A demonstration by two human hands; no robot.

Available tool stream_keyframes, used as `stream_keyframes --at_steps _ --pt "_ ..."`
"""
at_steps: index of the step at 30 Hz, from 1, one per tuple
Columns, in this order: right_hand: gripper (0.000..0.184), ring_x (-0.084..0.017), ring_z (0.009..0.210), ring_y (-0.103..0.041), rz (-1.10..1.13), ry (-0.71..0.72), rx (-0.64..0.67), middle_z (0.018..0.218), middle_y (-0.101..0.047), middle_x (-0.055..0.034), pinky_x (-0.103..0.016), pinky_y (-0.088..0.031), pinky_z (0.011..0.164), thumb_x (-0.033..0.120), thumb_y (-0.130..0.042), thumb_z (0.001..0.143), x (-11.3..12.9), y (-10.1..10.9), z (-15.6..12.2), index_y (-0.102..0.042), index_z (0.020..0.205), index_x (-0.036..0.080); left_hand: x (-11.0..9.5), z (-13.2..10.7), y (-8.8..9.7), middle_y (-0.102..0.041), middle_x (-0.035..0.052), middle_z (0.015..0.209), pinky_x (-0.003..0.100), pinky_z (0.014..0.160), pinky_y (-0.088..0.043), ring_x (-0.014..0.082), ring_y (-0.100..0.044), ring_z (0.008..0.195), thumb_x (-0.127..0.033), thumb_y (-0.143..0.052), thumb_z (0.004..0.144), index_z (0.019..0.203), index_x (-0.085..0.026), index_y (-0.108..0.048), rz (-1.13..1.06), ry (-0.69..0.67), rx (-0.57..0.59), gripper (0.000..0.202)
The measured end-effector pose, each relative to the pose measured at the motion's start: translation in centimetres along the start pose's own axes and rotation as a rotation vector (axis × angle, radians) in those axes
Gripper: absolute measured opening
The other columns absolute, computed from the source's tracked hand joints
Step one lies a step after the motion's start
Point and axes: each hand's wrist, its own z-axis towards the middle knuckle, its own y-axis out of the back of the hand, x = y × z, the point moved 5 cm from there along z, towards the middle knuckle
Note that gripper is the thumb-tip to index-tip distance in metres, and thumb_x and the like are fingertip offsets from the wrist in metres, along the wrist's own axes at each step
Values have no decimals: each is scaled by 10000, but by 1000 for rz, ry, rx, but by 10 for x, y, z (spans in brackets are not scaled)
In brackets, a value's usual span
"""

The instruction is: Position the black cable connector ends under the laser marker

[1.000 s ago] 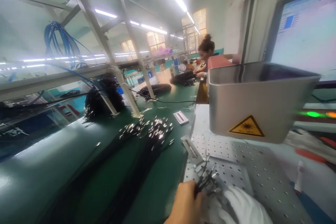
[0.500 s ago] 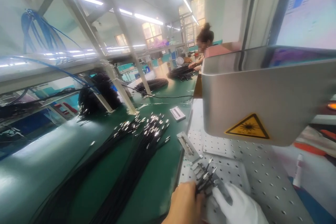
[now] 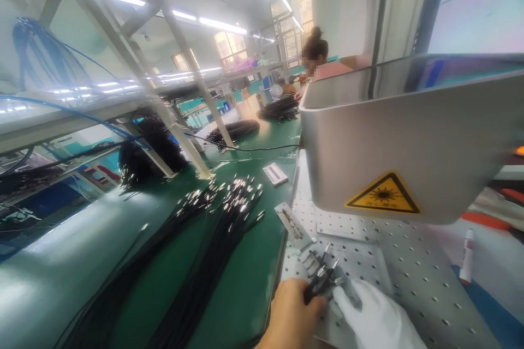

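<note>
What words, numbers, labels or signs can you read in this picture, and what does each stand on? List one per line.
No words or numbers can be read.
Yellow triangular warning sign with a black starburst symbol, on the front of the grey metal housing: a symbol only; the strip under it is too blurred to read.
Monitor behind the housing: on-screen text and blue fields too blurred to read.
Small white tube on the right: any print is too small to read.
</note>
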Motion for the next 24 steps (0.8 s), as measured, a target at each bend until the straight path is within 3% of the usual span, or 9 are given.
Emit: stream_keyframes --at_steps 5,7,11,13,16,19,24 --pt "278 -189 629 -661 1 -31 -29 833 -693 -106 -265 -558 536 191 -440 981 3 8 1 -700 907 128 -10 -5 0 -679 143 966 360 732 -337 331 -604 954 -311 -575 796 829 -176 -689 241 -39 -47 180" --pt "280 -186 650 -666 8 -16 -26 841 -692 -103 -259 -562 564 175 -430 979 3 5 -1 -697 910 133 -12 -6 1 -670 121 899 350 713 -329 310 -602 908 -293 -580 784 775 -183 -669 247 -71 -62 142" --pt "274 -160 641 -665 30 -10 -24 832 -700 -72 -234 -552 576 146 -442 961 4 -3 -1 -697 864 171 -8 -1 11 -510 6 679 300 653 -284 196 -508 747 -257 -632 713 562 -198 -476 52 -161 -145 225" --pt "254 -163 650 -666 14 -35 -33 832 -701 -54 -234 -556 590 138 -471 942 5 -4 0 -702 853 198 -4 5 17 -433 -24 638 285 627 -267 151 -429 679 -288 -608 740 558 -202 -420 -80 -225 -177 276" --pt "217 -189 674 -670 -42 -101 -71 861 -703 -52 -268 -572 614 141 -515 916 5 -2 2 -712 869 218 4 16 17 -340 -63 546 276 565 -239 118 -329 566 -405 -549 788 615 -215 -424 -328 -290 -105 286" --pt "218 -157 614 -657 -22 -71 -95 807 -703 -27 -235 -560 554 145 -523 918 6 3 4 -712 846 227 9 19 12 -360 -88 520 259 535 -250 106 -323 526 -425 -598 735 716 -216 -465 -523 -299 -34 248" --pt "217 -162 623 -663 3 -93 -118 785 -700 -37 -239 -566 538 199 -503 950 3 5 5 -697 853 206 8 14 8 -481 -35 608 259 572 -303 121 -414 610 -307 -655 623 660 -170 -536 -540 -283 25 185"
